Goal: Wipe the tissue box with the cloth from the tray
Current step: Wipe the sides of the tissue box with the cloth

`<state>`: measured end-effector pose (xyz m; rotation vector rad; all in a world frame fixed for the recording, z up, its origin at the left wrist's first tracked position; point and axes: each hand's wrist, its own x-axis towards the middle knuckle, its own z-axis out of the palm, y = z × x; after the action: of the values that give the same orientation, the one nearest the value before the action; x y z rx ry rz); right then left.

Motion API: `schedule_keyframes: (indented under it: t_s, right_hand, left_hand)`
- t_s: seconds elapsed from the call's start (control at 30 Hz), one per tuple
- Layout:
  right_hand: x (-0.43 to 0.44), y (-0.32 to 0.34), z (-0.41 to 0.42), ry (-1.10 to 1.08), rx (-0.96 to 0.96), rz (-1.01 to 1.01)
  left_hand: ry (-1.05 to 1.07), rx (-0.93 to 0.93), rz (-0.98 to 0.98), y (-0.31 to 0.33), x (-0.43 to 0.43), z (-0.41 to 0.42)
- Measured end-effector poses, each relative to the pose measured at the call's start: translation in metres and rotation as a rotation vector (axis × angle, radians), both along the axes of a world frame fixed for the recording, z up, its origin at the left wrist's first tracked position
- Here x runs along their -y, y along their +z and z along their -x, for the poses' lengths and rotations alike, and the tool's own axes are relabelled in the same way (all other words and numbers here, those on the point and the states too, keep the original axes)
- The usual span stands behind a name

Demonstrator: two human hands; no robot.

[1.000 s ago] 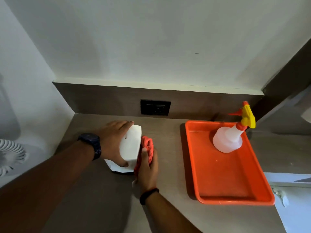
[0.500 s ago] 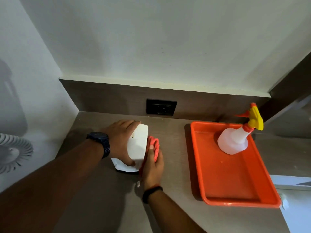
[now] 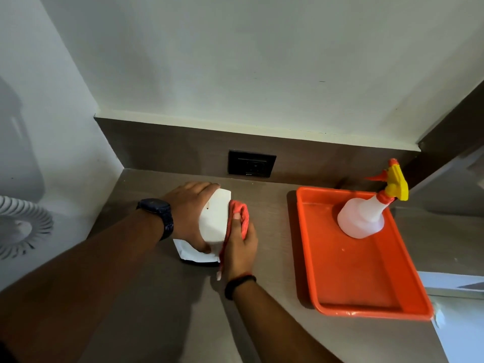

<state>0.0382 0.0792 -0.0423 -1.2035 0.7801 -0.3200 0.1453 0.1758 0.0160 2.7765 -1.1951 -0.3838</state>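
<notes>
While the left hand (image 3: 190, 213) grips the unlabelled white tissue box (image 3: 213, 224), the right hand (image 3: 239, 244) clutches the cloth (image 3: 239, 217) against it.

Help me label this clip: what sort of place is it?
Probably a home or hotel counter nook: a brown countertop in a wall corner, a black wall socket and a cleaning spray bottle.

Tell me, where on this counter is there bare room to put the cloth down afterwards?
The orange tray is mostly bare in front of the spray bottle. The counter strip between the right hand and the tray is free, as is the near counter below both arms. It is crowded around the tissue box, where the left hand and the cloth press in.
</notes>
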Motion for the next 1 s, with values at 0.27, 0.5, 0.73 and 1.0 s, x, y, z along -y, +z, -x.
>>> schedule_keyframes:
  t_s: [0.27, 0.5, 0.73, 1.0]
  right_hand:
    - [0.024, 0.010, -0.026, 0.127, -0.048, 0.001]
    - [0.001, 0.009, 0.001, 0.046, 0.050, 0.029]
    - [0.022, 0.008, -0.022, 0.131, -0.078, 0.005]
    - [0.007, 0.013, -0.009, 0.044, -0.010, 0.072]
  left_hand:
    - [0.012, -0.017, -0.028, 0.001, -0.002, -0.002]
    - [0.005, -0.006, 0.023, -0.002, -0.001, 0.000]
    - [0.024, -0.028, -0.032, 0.000, -0.001, -0.002]
    - [0.009, -0.025, 0.004, -0.004, -0.001, -0.004]
